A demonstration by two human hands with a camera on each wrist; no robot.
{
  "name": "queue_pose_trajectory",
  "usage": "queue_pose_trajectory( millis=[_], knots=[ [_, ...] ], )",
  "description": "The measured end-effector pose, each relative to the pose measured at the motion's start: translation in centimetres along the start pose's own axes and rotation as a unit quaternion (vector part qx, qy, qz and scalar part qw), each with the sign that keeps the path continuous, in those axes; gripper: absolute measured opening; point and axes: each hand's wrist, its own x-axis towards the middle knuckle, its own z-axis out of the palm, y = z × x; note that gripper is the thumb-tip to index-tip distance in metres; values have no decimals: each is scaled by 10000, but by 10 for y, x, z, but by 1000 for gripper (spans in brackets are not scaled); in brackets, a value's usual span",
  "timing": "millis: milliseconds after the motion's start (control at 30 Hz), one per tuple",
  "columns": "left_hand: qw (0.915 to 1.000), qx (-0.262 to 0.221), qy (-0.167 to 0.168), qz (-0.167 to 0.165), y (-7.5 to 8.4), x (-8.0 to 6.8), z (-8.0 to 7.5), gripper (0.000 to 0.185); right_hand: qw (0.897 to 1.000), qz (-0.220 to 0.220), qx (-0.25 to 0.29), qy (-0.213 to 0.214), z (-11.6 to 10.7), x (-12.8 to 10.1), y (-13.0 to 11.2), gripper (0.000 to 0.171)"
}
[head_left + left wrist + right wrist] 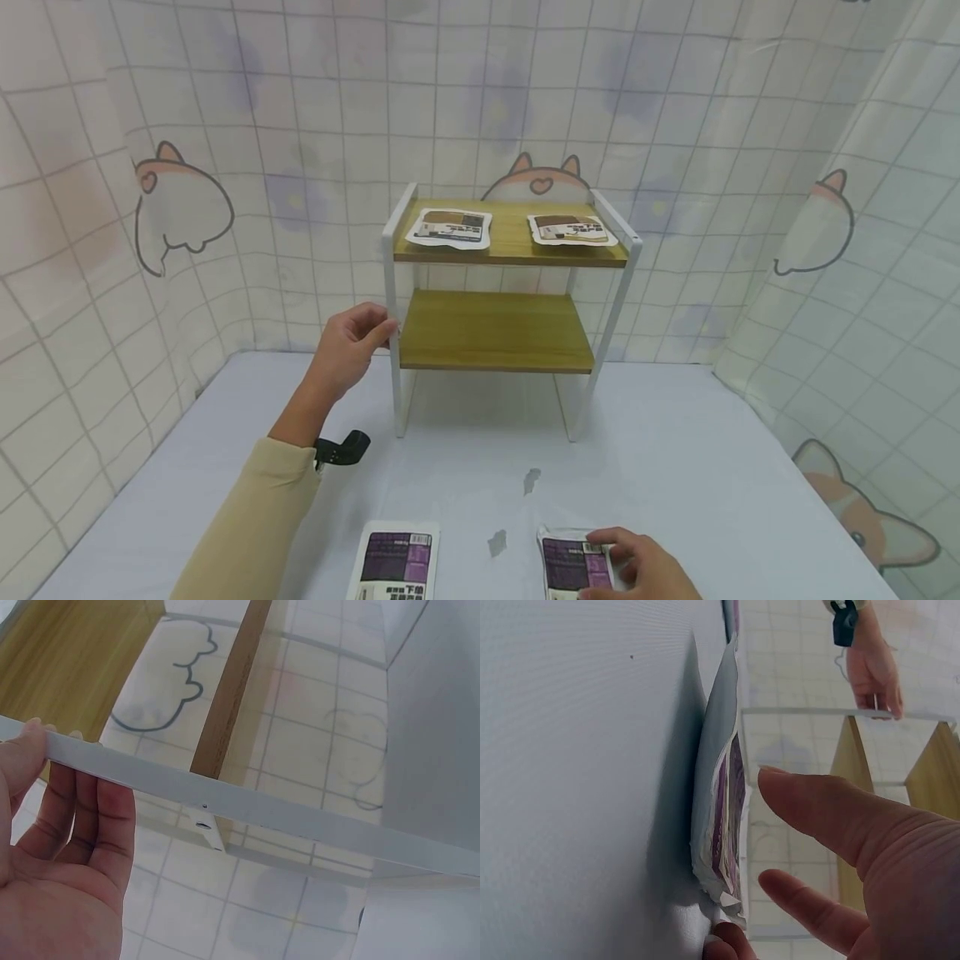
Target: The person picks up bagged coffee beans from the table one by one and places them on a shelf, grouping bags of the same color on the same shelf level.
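A white-framed shelf rack (622,275) with two wooden boards stands mid-table. My left hand (377,330) holds its front left post (247,806), thumb on one side and fingers (82,817) behind. Near the table's front edge lies a purple-labelled packet (570,565), and my right hand (621,557) rests over its right side. In the right wrist view the thumb (832,814) and a finger hover spread above that packet (724,795), while one fingertip touches its corner. A second purple packet (397,562) lies to the left, untouched.
Two brown-labelled packets (450,227) (572,229) lie flat on the top board. The lower board (495,329) carries nothing. Small dark marks (531,479) spot the white table (712,475). Patterned cloth walls close in the back and both sides.
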Motion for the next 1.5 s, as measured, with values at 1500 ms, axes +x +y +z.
queue_pose_trajectory(
  millis=[1500],
  knots=[
    [10000, -67, 65, 12, 0, 1, 1, 30, 9956, 448, -487, 662, 15, 0, -8, 63]
  ],
)
